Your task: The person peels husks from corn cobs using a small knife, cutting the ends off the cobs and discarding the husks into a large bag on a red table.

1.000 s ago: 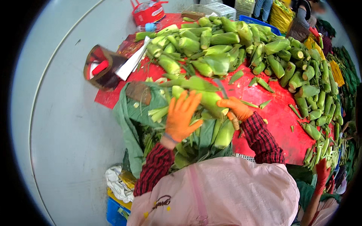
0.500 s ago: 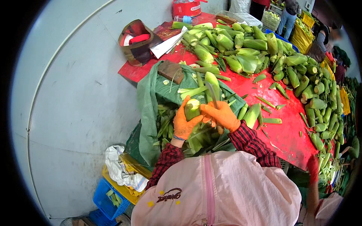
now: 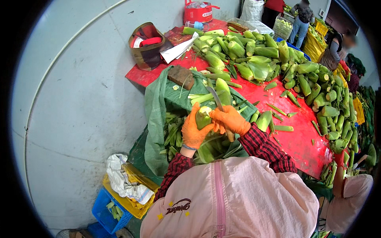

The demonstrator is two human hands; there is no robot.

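Note:
An ear of corn [image 3: 203, 118], its pale cut end facing up, is gripped by my left hand [image 3: 193, 130], which wears an orange glove. Also gloved in orange, my right hand [image 3: 232, 120] is closed round a knife [image 3: 216, 99], with the blade slanting up and to the left. The right fingertips are at the side of the ear. Beneath both hands, stripped husks [image 3: 206, 152] lie in the hollow of a green sheet [image 3: 154, 131]. Just beyond the knife is another green ear [image 3: 223, 89].
Many husk-covered ears [image 3: 258, 53] are heaped along the far and right parts of the red table [image 3: 289, 139]. A brick-like block [image 3: 180, 76] sits on the sheet. At lower left stand a yellow crate [image 3: 135, 204] and a blue crate [image 3: 105, 210]. Other people work at far right.
The knife blade has swung to the left and now leans more. Both hands stay nearly in place, still on the ear and the knife. At right, a co-worker's arm has moved.

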